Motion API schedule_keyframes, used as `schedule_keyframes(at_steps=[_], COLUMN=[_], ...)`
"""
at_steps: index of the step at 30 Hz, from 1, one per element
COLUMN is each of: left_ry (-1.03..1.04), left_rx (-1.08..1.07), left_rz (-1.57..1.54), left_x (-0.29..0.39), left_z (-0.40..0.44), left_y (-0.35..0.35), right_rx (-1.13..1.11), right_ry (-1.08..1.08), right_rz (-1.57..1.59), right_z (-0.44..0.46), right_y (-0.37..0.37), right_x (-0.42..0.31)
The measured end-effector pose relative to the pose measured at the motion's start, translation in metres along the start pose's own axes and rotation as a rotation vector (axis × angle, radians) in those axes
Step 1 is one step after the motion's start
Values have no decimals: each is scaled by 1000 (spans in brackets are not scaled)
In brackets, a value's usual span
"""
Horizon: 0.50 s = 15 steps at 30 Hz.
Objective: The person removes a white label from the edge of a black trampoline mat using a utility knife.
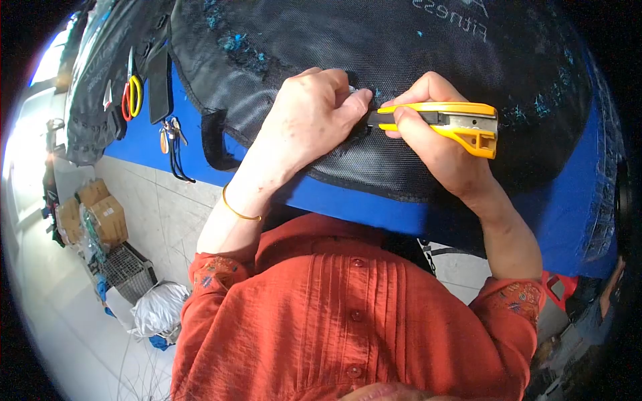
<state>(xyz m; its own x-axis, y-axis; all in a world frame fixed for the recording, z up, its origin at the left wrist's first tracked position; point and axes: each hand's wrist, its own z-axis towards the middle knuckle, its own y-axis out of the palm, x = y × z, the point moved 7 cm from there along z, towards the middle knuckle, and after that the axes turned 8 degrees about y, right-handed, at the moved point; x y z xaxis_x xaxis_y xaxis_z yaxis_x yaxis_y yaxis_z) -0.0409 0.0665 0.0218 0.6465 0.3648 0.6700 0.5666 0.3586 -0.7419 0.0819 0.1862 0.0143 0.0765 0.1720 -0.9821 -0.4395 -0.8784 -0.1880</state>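
Black mesh fabric (361, 164) with "Fitness" lettering lies over a blue table surface. My left hand (311, 110) rests on it, fingers curled and thumb against them, pinching at the mesh; the pinched spot is mostly hidden. Just right of that thumb, my right hand (438, 144) grips a yellow utility knife (461, 110) with black and metal parts. Its front end points left, close to the mesh beside my left thumb. Bits of turquoise thread (244, 50) cling to the fabric.
Left on the table are red-and-yellow-handled scissors (132, 93), a dark phone-like slab (160, 83) and keys (174, 130) on a cord. Cardboard boxes (103, 214), a wire crate (127, 271) and a silvery bag (160, 307) stand on the floor. The blue table edge (361, 200) runs before me.
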Motion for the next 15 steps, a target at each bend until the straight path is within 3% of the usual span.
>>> schedule_keyframes(at_steps=[6,13,15], left_ry=[49,-135,-203], left_rx=[36,1,-16], left_rz=[-77,-314,-398], left_x=[-3,-11,-12], left_z=[-3,-13,-15], left_y=[3,4,5], right_rx=[-7,-38,53], right_ry=[68,83,40], right_rz=[47,106,243], right_z=[1,3,1], right_y=[-2,-6,-6], right_x=[4,3,0])
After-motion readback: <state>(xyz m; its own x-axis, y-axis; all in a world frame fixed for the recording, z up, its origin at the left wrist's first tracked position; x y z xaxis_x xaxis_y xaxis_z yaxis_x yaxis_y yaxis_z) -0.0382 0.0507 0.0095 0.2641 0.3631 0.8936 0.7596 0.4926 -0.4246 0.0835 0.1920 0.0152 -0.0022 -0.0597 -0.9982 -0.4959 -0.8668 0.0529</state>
